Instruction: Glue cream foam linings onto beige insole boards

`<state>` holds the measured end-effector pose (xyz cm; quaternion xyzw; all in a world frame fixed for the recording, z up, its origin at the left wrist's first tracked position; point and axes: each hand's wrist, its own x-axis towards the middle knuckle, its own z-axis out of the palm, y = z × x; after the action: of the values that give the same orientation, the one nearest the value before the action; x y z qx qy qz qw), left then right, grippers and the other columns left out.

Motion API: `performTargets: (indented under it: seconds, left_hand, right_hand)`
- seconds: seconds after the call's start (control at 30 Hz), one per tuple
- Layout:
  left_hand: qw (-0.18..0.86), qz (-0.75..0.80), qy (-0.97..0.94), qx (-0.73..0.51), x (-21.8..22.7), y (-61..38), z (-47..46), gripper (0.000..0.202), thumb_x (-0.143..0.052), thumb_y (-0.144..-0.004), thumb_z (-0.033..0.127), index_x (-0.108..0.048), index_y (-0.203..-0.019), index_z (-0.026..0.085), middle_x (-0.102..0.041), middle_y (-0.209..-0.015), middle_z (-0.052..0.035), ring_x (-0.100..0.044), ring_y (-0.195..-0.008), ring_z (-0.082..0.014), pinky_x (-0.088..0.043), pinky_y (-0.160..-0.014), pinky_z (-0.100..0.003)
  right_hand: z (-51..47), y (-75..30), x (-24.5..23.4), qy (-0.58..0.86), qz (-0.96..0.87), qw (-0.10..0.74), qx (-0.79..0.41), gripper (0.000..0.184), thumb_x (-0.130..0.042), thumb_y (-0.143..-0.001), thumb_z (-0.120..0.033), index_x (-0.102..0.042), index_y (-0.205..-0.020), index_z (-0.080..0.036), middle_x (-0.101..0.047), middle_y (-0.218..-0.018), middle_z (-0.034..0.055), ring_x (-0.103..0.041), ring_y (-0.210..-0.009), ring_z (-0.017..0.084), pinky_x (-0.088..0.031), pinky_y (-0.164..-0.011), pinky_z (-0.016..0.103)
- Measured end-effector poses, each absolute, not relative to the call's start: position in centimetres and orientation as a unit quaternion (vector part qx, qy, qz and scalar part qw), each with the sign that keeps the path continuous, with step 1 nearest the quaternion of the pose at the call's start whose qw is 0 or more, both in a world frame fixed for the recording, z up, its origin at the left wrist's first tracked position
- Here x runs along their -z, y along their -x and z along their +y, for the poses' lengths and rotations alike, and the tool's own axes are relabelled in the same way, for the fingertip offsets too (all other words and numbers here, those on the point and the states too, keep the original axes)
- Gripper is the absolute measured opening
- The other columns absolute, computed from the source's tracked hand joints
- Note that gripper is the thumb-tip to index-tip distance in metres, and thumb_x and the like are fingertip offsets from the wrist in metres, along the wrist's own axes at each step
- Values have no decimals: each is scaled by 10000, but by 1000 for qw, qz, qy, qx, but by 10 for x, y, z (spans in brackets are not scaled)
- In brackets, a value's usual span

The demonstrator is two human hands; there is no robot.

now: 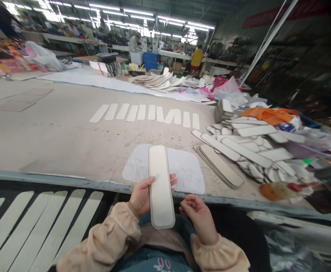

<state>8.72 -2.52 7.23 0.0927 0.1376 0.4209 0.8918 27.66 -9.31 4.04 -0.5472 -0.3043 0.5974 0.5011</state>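
My left hand [141, 194] is wrapped round a long white panel [162, 189] with rounded corners and a tan rim. The thumb lies on the panel's face and fingertips show past its right edge. The panel is held lengthwise away from me, over the table's front edge. To its right, my right hand [198, 215] is apart from it, with curled fingers and the thumb drawn in; whether anything small is pinched there I cannot make out. Beneath the panel's far end, a whitish sheet [186, 170] lies on the table [77, 139].
A row of small white strips [141, 112] lies farther back. At right are a stack of long panels [222, 166], a heap of white pieces [250, 147] and a brush-like tool with a red handle [287, 189]. Long pale strips [49, 223] lie lower left. People work behind.
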Motion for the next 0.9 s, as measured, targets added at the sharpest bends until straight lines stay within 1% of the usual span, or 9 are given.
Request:
performTargets:
  seconds: [0.1,0.2,0.27,0.33,0.4,0.5,0.57,0.73,0.9]
  left_hand:
    - [898,139,-100,-405,-70,-92,-26,495,-397,-854,274,-487,-1256,0,-459,-1355,-179,-425,-1255,-293,-331,-1049,-418]
    - [902,176,-118,-377,-67,-99,-29,517,-398,-855,307,-479,-1276,18,-457,-1360,-165,-537,-1135,-280,-373,-1000,-403]
    - [897,201,-135,-371,-64,-106,-34,504,-415,-850,305,-507,-1253,17,-496,-1327,-165,-551,-1112,-278,-370,-1000,-394]
    - [895,209,-147,-365,-61,-114,-40,472,-439,-841,289,-543,-1220,28,-558,-1263,-162,-528,-1143,-285,-346,-1022,-399]
    - [901,213,-148,-349,-58,-122,-46,449,-464,-834,288,-564,-1206,57,-612,-1189,-151,-523,-1150,-296,-341,-1027,-424]
    - [882,260,-140,-368,-56,-130,-52,426,-515,-830,316,-583,-1184,89,-663,-1086,-139,-571,-1082,-292,-377,-996,-423]
    - [859,291,-135,-399,-56,-133,-53,438,-530,-835,375,-595,-1163,92,-670,-1060,-138,-588,-1050,-286,-397,-981,-405]
    - [871,294,-144,-366,-61,-138,-54,573,-450,-850,532,-594,-1156,69,-637,-1123,-165,-576,-1066,-287,-414,-965,-390]
    - [880,300,-138,-342,-65,-141,-54,713,-362,-827,642,-592,-1154,52,-612,-1166,-180,-554,-1103,-289,-422,-957,-371]
  right_hand:
    - [-95,-274,-48,518,-308,483,-635,440,-708,-721,-479,-599,-1019,-174,-655,-853,71,-629,-778,205,-508,-688,313]
    - [-95,-265,-58,478,-351,487,-641,413,-662,-766,-482,-626,-1036,-172,-658,-945,91,-615,-859,221,-499,-741,328]
    - [-94,-258,-62,476,-372,511,-612,364,-678,-761,-442,-638,-1011,-180,-657,-979,77,-600,-898,219,-486,-778,319]
    - [-91,-254,-64,491,-376,528,-582,318,-682,-756,-418,-640,-964,-182,-661,-951,59,-595,-874,211,-483,-762,304]
    - [-89,-253,-63,510,-373,531,-564,293,-687,-742,-411,-636,-914,-179,-663,-879,43,-593,-800,199,-486,-703,291]
    - [-87,-255,-59,532,-367,530,-549,276,-713,-697,-399,-617,-820,-172,-646,-776,24,-576,-717,183,-481,-647,280]
    - [-88,-258,-57,544,-361,522,-549,277,-729,-668,-393,-593,-753,-167,-628,-716,14,-556,-661,167,-469,-608,269]
    - [-88,-261,-50,546,-362,506,-561,293,-747,-641,-369,-537,-672,-167,-578,-639,-16,-500,-588,126,-424,-549,234]
    - [-87,-262,-50,545,-353,502,-571,337,-765,-605,-406,-541,-679,-166,-585,-668,-5,-507,-614,139,-439,-578,254]
